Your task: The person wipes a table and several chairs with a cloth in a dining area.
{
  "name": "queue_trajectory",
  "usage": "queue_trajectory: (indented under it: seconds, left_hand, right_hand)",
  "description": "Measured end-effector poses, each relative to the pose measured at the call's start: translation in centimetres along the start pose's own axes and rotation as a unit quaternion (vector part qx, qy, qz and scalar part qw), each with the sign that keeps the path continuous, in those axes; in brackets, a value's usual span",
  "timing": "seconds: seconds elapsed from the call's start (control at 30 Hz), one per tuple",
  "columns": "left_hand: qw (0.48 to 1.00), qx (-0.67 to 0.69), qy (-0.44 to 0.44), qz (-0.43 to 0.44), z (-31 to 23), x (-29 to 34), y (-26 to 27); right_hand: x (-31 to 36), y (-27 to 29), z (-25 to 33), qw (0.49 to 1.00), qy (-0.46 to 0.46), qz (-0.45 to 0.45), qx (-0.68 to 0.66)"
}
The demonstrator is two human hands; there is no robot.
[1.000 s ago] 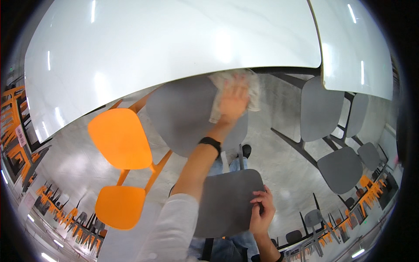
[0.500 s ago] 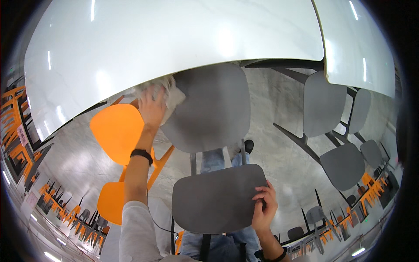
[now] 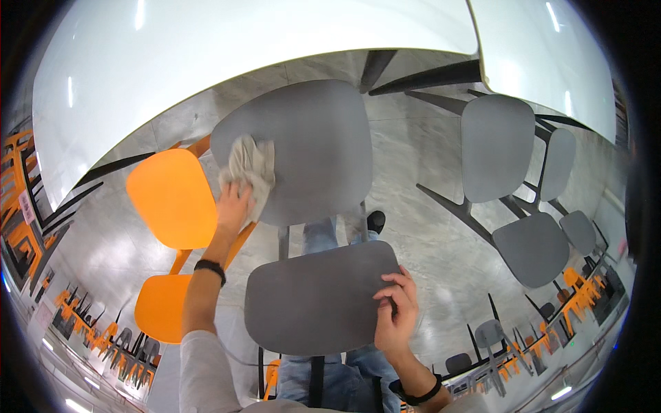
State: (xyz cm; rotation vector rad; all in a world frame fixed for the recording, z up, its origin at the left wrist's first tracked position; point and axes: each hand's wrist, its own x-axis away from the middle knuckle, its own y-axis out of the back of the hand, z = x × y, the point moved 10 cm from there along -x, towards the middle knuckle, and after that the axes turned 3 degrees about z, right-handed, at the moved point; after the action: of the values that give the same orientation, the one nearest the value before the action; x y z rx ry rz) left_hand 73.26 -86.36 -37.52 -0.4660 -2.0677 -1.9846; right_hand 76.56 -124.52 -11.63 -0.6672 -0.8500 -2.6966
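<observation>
At nine o'clock stands an orange chair (image 3: 172, 199). Just beside it, the left hand (image 3: 235, 208) rests slightly spread fingers on a crumpled beige cloth (image 3: 248, 164); I cannot tell whether they grip it. The cloth lies at eight o'clock on a gray chair seat (image 3: 317, 144). At the gray backrest's (image 3: 310, 303) three o'clock edge, the right hand (image 3: 396, 316) curls its fingers, grip unclear. Further gray chairs (image 3: 497, 148) stand around three o'clock.

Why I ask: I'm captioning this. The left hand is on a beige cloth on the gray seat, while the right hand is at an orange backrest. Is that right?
No, not orange: the head view shows the right hand at a gray backrest. The rest stands.
</observation>
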Motion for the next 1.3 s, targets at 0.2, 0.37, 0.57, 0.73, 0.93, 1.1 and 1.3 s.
queue_trajectory:
  seconds: [0.2, 0.37, 0.57, 0.73, 0.93, 1.1, 1.3]
  left_hand:
    - [0.897, 0.020, -0.441, -0.010, -13.6, 1.6, -1.7]
    - [0.785, 0.007, -0.604, -0.137, -27.9, -2.5, -0.2]
    - [0.866, 0.031, -0.476, -0.149, -29.0, -8.8, 3.4]
    - [0.940, 0.008, -0.328, -0.088, -18.2, -6.8, 1.5]
    - [0.955, 0.003, -0.242, 0.174, -5.2, 3.6, -0.3]
    - [0.807, 0.486, 0.048, 0.333, -5.0, 10.5, 4.9]
    - [0.799, 0.490, -0.297, 0.181, -18.0, 11.4, 16.6]
  right_hand:
    - [0.4, 0.2, -1.0, 0.996, -0.022, -0.007, -0.091]
    - [0.4, 0.6, -0.8, 0.997, -0.006, -0.010, -0.074]
    - [0.2, 0.9, -0.5, 0.996, 0.006, -0.025, -0.084]
    - [0.2, 0.6, -0.5, 0.996, 0.007, -0.023, -0.085]
    - [0.4, 0.7, -0.1, 0.994, 0.020, -0.036, -0.101]
    - [0.8, 0.8, 0.0, 0.993, 0.003, -0.039, -0.113]
    - [1.1, 1.5, 0.5, 0.982, 0.060, -0.096, -0.149]
